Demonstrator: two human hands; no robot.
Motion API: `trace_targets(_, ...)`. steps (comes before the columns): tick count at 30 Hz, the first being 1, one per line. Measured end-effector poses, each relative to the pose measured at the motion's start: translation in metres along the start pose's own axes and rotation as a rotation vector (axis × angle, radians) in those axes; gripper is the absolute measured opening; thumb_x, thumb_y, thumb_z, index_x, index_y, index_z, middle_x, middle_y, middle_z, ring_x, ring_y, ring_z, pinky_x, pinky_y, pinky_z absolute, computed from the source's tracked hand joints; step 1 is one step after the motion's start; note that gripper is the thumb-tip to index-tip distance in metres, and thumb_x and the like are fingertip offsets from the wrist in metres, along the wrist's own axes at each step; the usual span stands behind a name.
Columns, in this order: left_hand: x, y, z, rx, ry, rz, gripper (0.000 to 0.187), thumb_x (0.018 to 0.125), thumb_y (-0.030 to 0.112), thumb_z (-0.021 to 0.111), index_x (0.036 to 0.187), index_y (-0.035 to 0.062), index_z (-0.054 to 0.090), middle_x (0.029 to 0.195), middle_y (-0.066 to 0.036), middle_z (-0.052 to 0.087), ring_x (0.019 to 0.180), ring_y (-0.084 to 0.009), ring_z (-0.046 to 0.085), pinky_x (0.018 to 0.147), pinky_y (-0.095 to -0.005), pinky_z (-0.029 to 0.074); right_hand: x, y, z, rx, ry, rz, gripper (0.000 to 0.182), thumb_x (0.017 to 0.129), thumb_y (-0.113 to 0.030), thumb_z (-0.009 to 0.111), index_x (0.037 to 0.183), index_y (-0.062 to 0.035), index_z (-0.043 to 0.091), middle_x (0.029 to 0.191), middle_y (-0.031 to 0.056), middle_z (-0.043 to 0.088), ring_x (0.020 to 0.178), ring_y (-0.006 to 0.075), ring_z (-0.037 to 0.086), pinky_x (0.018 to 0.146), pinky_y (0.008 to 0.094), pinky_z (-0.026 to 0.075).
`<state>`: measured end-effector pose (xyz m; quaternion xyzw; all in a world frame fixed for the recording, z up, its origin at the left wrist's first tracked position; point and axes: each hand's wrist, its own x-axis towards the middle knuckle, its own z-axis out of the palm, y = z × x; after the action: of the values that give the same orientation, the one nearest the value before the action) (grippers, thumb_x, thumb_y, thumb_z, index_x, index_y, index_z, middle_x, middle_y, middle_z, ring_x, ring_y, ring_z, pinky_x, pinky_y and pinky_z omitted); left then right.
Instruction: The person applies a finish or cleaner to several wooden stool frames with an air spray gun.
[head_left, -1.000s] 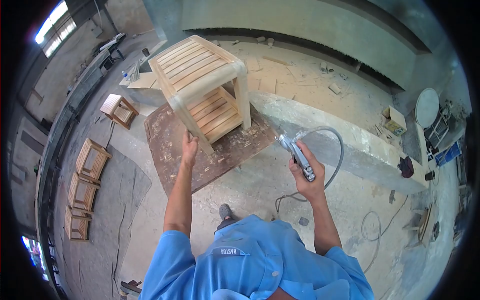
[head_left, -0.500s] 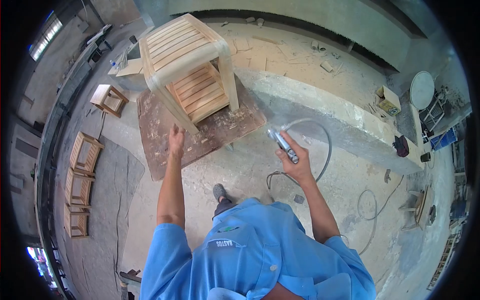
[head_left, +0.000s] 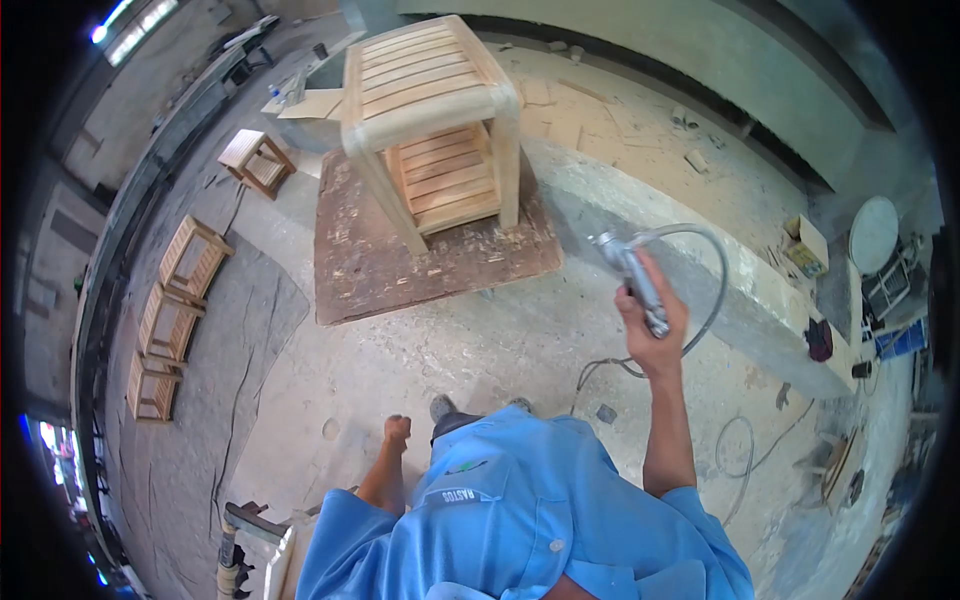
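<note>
My right hand (head_left: 657, 325) is wrapped round the handle of a silver spray gun (head_left: 637, 270), whose nozzle points up and left. A grey hose (head_left: 722, 262) loops from the gun down toward the floor. My left hand (head_left: 397, 430) hangs low by my body with its fingers curled in, and nothing shows in it. Ahead stands a slatted wooden stool (head_left: 428, 78) with a lower slatted shelf (head_left: 450, 185), upright on a stained brown board (head_left: 350, 270). Neither hand touches the stool; the gun is to its right, a gap apart.
Several smaller slatted wooden stools (head_left: 172, 325) stand in a row on the left, and another stool (head_left: 256, 162) sits farther back. A low concrete ledge (head_left: 690, 250) runs along the right. A cardboard box (head_left: 805, 246) rests near its far end. More hose (head_left: 745, 450) lies on the floor.
My left hand has dropped from beside the stool's leg to near my body, and its fingers have curled in. The spray gun, still in my right hand, has moved right.
</note>
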<state>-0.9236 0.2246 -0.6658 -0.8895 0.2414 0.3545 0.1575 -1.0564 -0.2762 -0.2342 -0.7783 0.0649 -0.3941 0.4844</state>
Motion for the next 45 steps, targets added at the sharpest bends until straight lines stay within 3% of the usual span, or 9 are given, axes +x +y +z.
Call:
trace_targets(4,-0.026,0.000,0.034,-0.072,0.016,0.066,0.058,0.050,0.026,0.090,0.100,0.0106,0.064,0.102,-0.011,0.064,0.107,-0.0291,0.060,0.089,-0.0355,0.051,0.009,-0.036,0.022,0.105,-0.047,-0.089,0.055,0.082,-0.010,0.075,0.132,0.0003,0.055,0.094,0.0126,0.069,0.078,0.0122,0.065,0.072,0.0250,0.051)
trace_targets(6,-0.040,0.015,0.043,-0.992,0.277,-0.145,0.045,0.070,0.021,0.070,0.112,0.0056,0.063,0.083,-0.008,0.061,0.077,-0.0223,0.058,0.064,-0.0378,0.048,0.009,-0.037,0.047,0.096,-0.155,-0.131,0.055,0.081,-0.010,0.076,0.132,-0.0001,0.055,0.094,0.0128,0.069,0.078,0.0136,0.065,0.071,0.0246,0.052)
trace_targets(10,-0.078,0.032,-0.002,-1.611,0.244,-0.522,0.059,0.081,0.021,0.062,0.135,0.0009,0.050,0.076,-0.007,0.062,0.057,-0.0169,0.055,0.045,-0.0353,0.044,0.013,-0.046,0.093,0.169,-0.285,-0.178,0.057,0.080,-0.009,0.077,0.132,0.0008,0.054,0.111,0.0182,0.067,0.085,0.0191,0.069,0.073,0.0287,0.055)
trace_targets(15,-0.097,0.020,0.020,-1.676,0.283,-0.585,0.058,0.081,0.022,0.062,0.134,0.0006,0.051,0.078,-0.008,0.063,0.057,-0.0173,0.057,0.043,-0.0331,0.043,0.021,-0.052,0.133,0.160,-0.247,-0.323,0.057,0.081,-0.011,0.076,0.133,0.0003,0.053,0.121,0.0213,0.064,0.098,0.0260,0.069,0.075,0.0330,0.056)
trace_targets(21,-0.109,0.001,0.090,-1.699,0.173,-0.595,0.056,0.083,0.025,0.061,0.133,0.0038,0.051,0.084,-0.010,0.065,0.069,-0.0200,0.062,0.048,-0.0390,0.045,-0.031,0.024,0.170,-0.030,-0.383,0.097,0.054,0.082,-0.020,0.075,0.132,-0.0100,0.057,0.105,0.0179,0.070,0.091,0.0259,0.071,0.073,0.0336,0.054)
trace_targets(28,-0.125,-0.004,0.083,-1.697,0.097,-0.633,0.054,0.084,0.029,0.062,0.132,0.0061,0.051,0.091,-0.010,0.066,0.077,-0.0212,0.064,0.057,-0.0415,0.048,-0.090,0.072,0.187,-0.250,-0.516,0.125,0.054,0.082,-0.031,0.075,0.132,-0.0181,0.059,0.100,0.0169,0.071,0.085,0.0280,0.071,0.069,0.0370,0.054)
trace_targets(34,-0.110,-0.024,0.062,-1.703,0.195,-0.532,0.058,0.083,0.033,0.064,0.132,0.0063,0.050,0.092,-0.010,0.065,0.077,-0.0207,0.063,0.059,-0.0434,0.048,-0.016,-0.035,0.171,-0.033,-0.294,-0.030,0.054,0.082,-0.016,0.076,0.132,-0.0118,0.058,0.104,0.0153,0.071,0.088,0.0233,0.071,0.073,0.0344,0.054)
trace_targets(37,-0.096,-0.038,0.051,-1.729,0.104,-0.502,0.051,0.087,0.028,0.059,0.136,0.0148,0.048,0.123,-0.010,0.058,0.104,-0.0325,0.064,0.088,-0.0645,0.043,0.001,-0.081,0.159,0.011,-0.172,-0.118,0.055,0.082,-0.011,0.076,0.133,-0.0069,0.056,0.107,0.0163,0.070,0.087,0.0206,0.069,0.074,0.0316,0.054)
trace_targets(45,-0.055,-0.069,0.068,-1.602,0.127,-0.158,0.045,0.088,0.028,0.060,0.129,0.0131,0.051,0.104,-0.005,0.061,0.090,-0.0226,0.063,0.077,-0.0566,0.044,0.023,-0.127,0.170,0.350,-0.216,0.225,0.052,0.089,-0.013,0.069,0.138,-0.0062,0.052,0.098,0.0099,0.068,0.074,0.0101,0.063,0.065,0.0249,0.051)
